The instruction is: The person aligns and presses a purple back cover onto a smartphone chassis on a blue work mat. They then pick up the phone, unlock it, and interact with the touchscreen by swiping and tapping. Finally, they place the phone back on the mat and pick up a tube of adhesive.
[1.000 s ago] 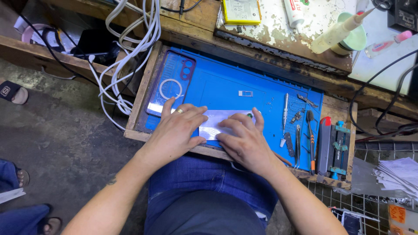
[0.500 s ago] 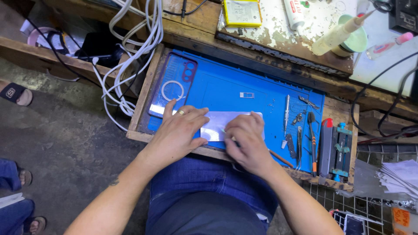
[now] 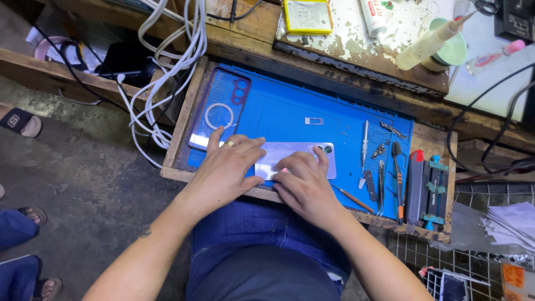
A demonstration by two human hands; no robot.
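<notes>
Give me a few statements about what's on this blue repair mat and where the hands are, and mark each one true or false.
1. Both hands rest on the pale phone lying on the blue mat. True: the left hand and right hand press flat on it.
2. The clear phone case lies right of the phone. False: it lies at the mat's left edge.
3. The screwdrivers and tweezers lie on the mat's right side. True.
4. The left hand holds a screwdriver. False: it holds no tool.
5. White cables hang over the bench at upper left. True.
</notes>
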